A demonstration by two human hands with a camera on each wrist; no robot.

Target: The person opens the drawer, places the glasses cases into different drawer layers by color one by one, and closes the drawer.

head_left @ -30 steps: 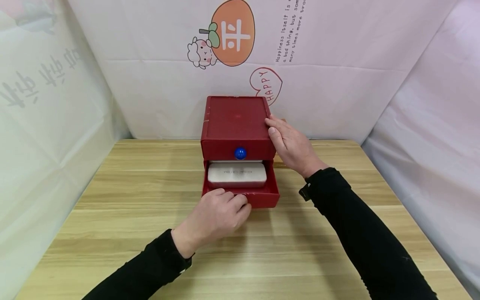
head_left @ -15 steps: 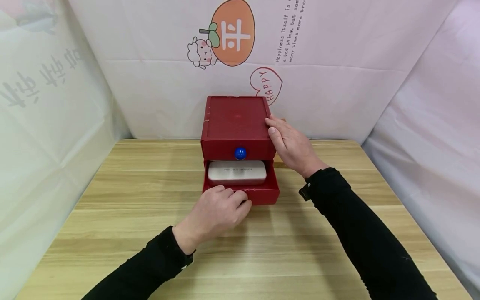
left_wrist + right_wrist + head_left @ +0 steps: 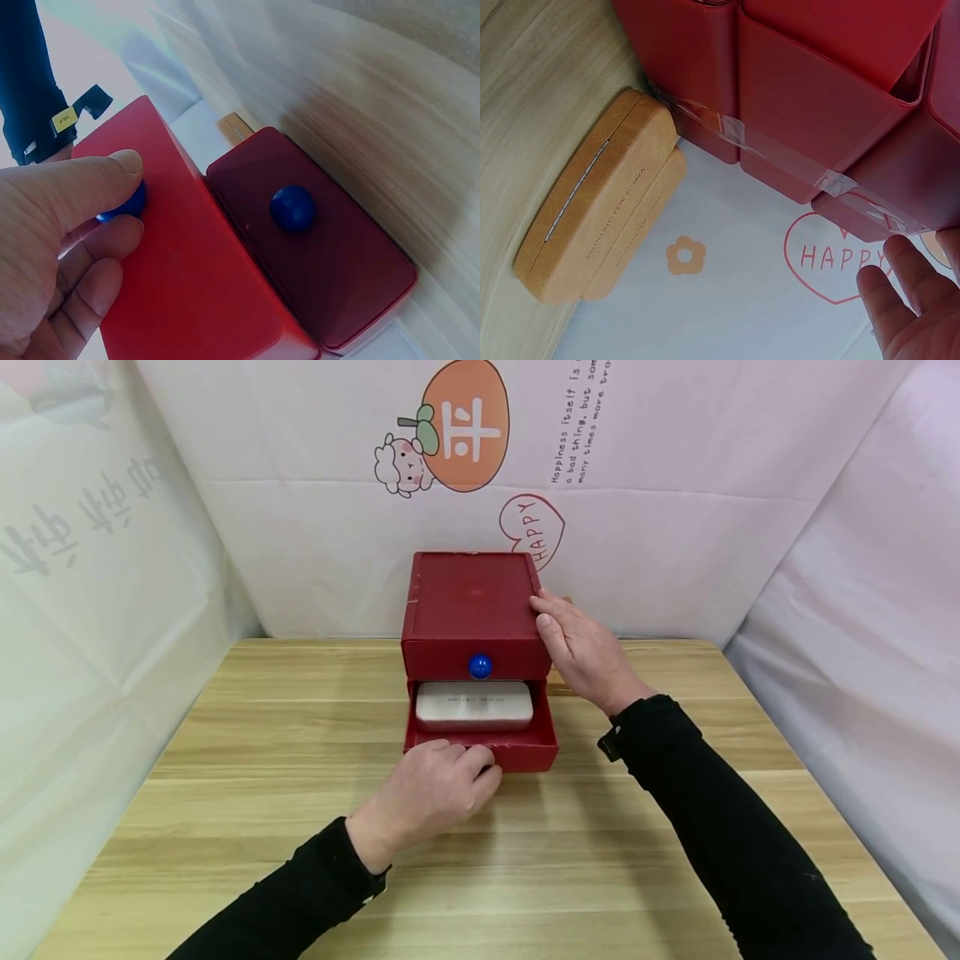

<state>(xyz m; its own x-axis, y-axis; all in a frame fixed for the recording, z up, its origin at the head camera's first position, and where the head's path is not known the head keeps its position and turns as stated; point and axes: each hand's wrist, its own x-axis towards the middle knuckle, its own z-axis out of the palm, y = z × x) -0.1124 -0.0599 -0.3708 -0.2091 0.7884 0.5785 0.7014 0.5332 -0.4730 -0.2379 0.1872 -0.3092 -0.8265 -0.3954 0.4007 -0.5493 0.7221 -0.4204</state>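
A red drawer unit (image 3: 474,597) stands at the back of the table, its middle drawer (image 3: 528,758) pulled out. In that drawer lies a white case (image 3: 474,706) with small lettering, like a glasses case. My left hand (image 3: 438,785) is at the drawer's front; in the left wrist view its thumb and fingers pinch a blue knob (image 3: 129,206). Below, the bottom drawer (image 3: 337,262) is pushed in, with its own blue knob (image 3: 292,208). My right hand (image 3: 588,652) rests with extended fingers against the unit's upper right side, palm facing it.
Two tan cases (image 3: 592,202), stacked, one showing a hinge, sit on the table beside the unit's right side. White printed cloth (image 3: 315,552) hangs behind and at both sides. Wooden tabletop (image 3: 600,877) extends in front. Clear tape (image 3: 780,154) crosses the unit's side.
The middle drawer has slid slightly inward, then a little back out, with my left hand following. A white strip behind the case is now hidden. My right hand has stayed put.
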